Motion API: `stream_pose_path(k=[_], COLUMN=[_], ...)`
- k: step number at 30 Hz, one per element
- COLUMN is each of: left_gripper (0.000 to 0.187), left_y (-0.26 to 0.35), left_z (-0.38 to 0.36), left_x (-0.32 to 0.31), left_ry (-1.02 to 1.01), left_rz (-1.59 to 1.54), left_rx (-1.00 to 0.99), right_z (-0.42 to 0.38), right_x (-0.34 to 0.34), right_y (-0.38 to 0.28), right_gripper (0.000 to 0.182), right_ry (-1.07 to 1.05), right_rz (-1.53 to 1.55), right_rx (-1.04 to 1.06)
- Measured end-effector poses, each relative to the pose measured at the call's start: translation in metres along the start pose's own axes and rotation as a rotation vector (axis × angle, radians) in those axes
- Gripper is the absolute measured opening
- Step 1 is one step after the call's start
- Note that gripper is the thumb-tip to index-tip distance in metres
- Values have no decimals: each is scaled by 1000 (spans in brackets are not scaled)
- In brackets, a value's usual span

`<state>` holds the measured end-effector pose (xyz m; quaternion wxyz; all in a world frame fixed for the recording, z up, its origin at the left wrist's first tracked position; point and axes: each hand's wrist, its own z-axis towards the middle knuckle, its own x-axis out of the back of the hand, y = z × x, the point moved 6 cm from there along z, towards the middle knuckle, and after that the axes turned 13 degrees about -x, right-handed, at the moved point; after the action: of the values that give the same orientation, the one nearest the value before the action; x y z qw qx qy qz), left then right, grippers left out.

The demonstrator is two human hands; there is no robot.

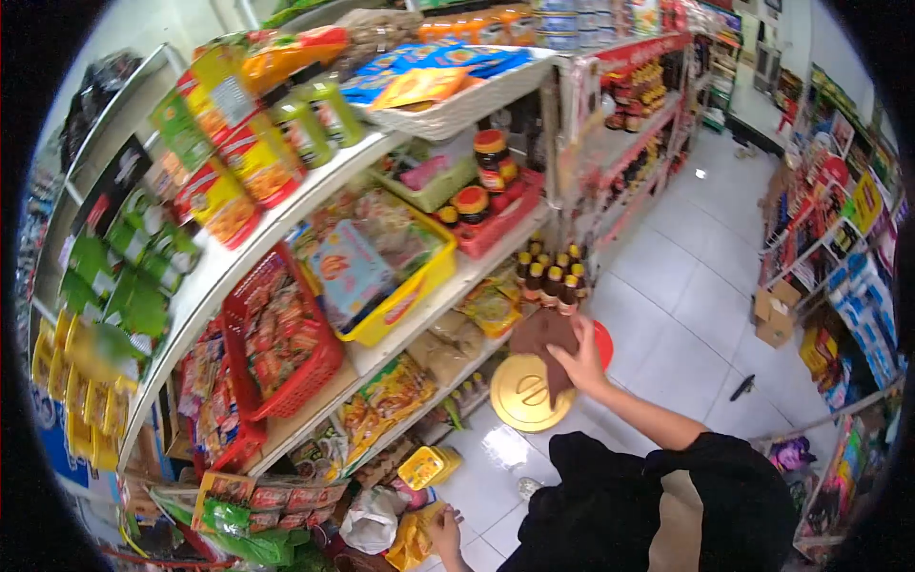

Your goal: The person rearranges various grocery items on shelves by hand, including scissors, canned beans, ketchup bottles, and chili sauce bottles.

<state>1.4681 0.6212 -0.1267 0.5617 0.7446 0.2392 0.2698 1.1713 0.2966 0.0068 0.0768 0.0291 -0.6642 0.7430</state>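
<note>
A brown cloth hangs from my right hand, whose fingers are closed on it. Beneath it is a round gold lid with a raised handle or emblem, and a red round lid shows beside my hand. Several dark bottles with yellow caps stand just beyond the cloth. Low at the bottom, my left hand is loosely curled with its fingers apart, seemingly holding nothing. Close to it are a yellow bag and a white plastic bag.
Shelves on the left carry a red basket, a yellow tray of packets and a white tray of sachets. A tiled aisle runs ahead. On its right are a cardboard box and a dark object.
</note>
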Motion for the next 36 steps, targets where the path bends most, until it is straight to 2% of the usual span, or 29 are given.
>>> stream_pose_path(k=[1,2,3,4,5,6,8,10,12,13,14,16,17,20,21,22,23,24,25,26,28,31,33,35,36], left_gripper=[26,30,33,36,38,40,42,42,42,41,41,39,39,40,40,40,38,38,37,37,36,36,37,38,39], left_y=[4,13,25,35,39,41,48,60,76,74,74,86,88,96,93,88,64,62,66,68,65,51,59,97,121], left_z=[3,6,11,18,25,32,41,40,23,12,0,-39,-56,-97,-103,-108,-106,-106,-107,-105,-94,-75,-72,-59,-50], left_x=[-17,-39,-65,-93,-123,-158,-244,-338,-441,-491,-539,-619,-656,-737,-758,-773,-791,-806,-821,-834,-866,-945,-1012,-1078,-1111], left_ry=[-50,-123,-191,-253,-320,-388,-519,-645,-721,-800,-883,-1090,-1176,-1367,-1397,-1428,-1421,-1440,-1458,-1473,-1475,-1501,-1544,-1551,-1545], left_rz=[24,83,139,190,227,260,367,523,502,511,528,549,526,504,510,525,538,555,575,594,621,641,564,565,572], left_rx=[-3,-35,-72,-117,-145,-173,-253,-338,-404,-465,-531,-560,-568,-503,-518,-529,-687,-615,-542,-469,-458,-524,-573,-751,-841], right_z=[-19,-50,-82,-117,-140,-152,-125,-99,-65,-50,-48,-35,-37,-33,-11,-2,4,12,16,29,67,142,215,290,324], right_x=[25,53,74,92,106,134,181,220,268,293,325,382,413,469,471,482,488,488,492,487,485,524,539,563,575], right_y=[49,73,87,144,182,225,242,256,248,227,226,229,269,279,254,261,272,282,298,308,317,300,275,266,268], right_gripper=[59,55,52,49,51,52,49,49,49,49,48,47,44,43,46,46,47,47,44,44,43,46,46,47,47], right_ry=[9,-75,-274,-435,-459,-745,-380,-256,-230,-262,-219,-109,-87,292,164,130,98,65,277,246,178,55,-31,-103,-126], right_rz=[-141,-286,-454,-477,-631,-730,-439,-210,-389,-368,-305,-157,-80,722,1093,1222,1360,1503,1540,1681,1957,1523,824,513,557], right_rx=[-82,-339,-667,-677,-307,-695,-843,-957,-825,-779,-882,-1063,-1016,-1104,-971,-948,-923,-889,-934,-964,-1005,-1065,-993,-985,-1045])
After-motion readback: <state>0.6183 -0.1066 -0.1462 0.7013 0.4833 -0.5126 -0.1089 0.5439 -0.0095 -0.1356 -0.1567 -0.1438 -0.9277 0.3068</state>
